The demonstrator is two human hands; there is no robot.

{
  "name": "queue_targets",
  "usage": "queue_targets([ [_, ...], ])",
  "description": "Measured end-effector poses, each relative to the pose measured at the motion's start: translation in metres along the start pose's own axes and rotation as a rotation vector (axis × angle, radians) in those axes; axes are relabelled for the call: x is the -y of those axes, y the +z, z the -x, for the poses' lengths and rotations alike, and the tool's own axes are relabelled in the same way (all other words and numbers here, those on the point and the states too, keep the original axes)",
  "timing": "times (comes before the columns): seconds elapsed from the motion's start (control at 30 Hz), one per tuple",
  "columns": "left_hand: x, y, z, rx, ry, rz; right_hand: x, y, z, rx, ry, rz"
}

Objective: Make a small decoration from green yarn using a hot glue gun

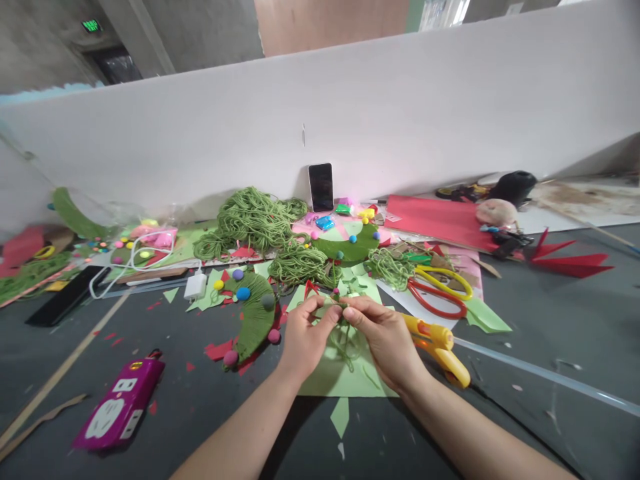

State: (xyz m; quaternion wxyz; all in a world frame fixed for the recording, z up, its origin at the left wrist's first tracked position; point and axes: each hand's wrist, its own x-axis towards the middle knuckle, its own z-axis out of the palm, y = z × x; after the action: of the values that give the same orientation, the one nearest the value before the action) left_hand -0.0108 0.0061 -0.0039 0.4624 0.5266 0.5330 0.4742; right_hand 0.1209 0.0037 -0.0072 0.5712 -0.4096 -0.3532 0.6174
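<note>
My left hand (309, 331) and my right hand (384, 337) meet at the centre, fingertips pinched together on green yarn (345, 347). A loose end of it dangles over a light green paper sheet (320, 385). The small piece between the fingers is mostly hidden. Left of my left hand lies a crescent wrapped in green yarn (255, 327), dotted with coloured pompoms. Another green crescent (350, 247) with pompoms rests behind my hands. Close by my right hand are a yellow glue gun (440, 343) and scissors with red and yellow handles (440, 303).
A big heap of green yarn (255, 217) sits before the white partition (200, 133), beside an upright phone (321, 188). A purple power strip (120, 403) lies front left, a white charger (195, 287) behind it. Red card (440, 220) and folded red paper (570, 260) are at right.
</note>
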Motion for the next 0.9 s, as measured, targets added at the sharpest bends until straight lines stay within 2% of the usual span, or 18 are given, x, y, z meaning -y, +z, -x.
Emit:
queue_targets([
  [0.2,-0.004,0.001,0.004,-0.018,-0.033,0.066,0.001,-0.001,0.002,0.018,0.006,0.007],
  [0.4,-0.005,0.003,0.004,-0.026,-0.035,0.175,0.006,0.0,0.003,-0.041,-0.017,-0.008],
  [0.67,-0.003,0.004,0.006,-0.088,0.067,0.057,0.009,0.0,0.003,-0.018,0.018,0.05],
  [0.9,-0.003,0.008,0.008,-0.083,0.05,0.036,0.01,-0.001,0.003,0.003,-0.026,0.128],
])
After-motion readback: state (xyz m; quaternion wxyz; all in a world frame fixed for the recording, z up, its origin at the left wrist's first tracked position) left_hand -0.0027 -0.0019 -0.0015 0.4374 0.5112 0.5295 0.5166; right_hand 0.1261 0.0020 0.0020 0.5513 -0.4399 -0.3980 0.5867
